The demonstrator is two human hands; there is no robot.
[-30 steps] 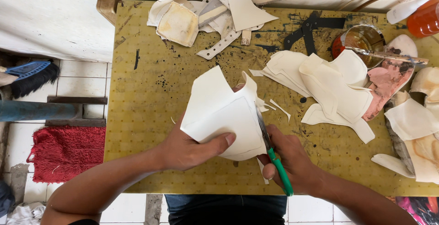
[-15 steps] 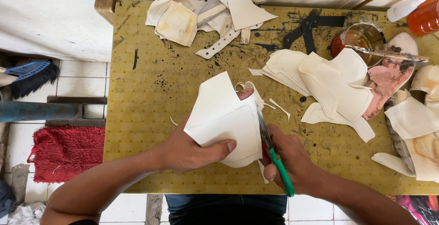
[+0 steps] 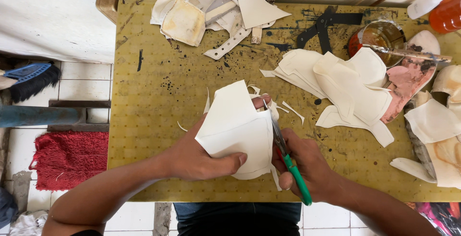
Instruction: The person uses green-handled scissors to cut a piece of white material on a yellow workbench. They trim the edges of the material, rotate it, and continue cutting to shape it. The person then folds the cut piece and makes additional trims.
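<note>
Yellow, ink-spotted board is covering the worktop (image 3: 158, 121), standing over white floor tiles with a red mat (image 3: 67, 157) lying by its left edge. Near the front edge, the left hand (image 3: 201, 157) is pinching a cream cut piece (image 3: 237, 128), while the right hand (image 3: 302, 161) is gripping green-handled scissors (image 3: 285, 152) along the piece's right side.

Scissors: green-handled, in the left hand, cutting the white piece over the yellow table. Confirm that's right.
One thing is wrong: the head view shows the green-handled scissors in the right hand, not the left. The left hand holds the white piece over the yellow table.
</note>
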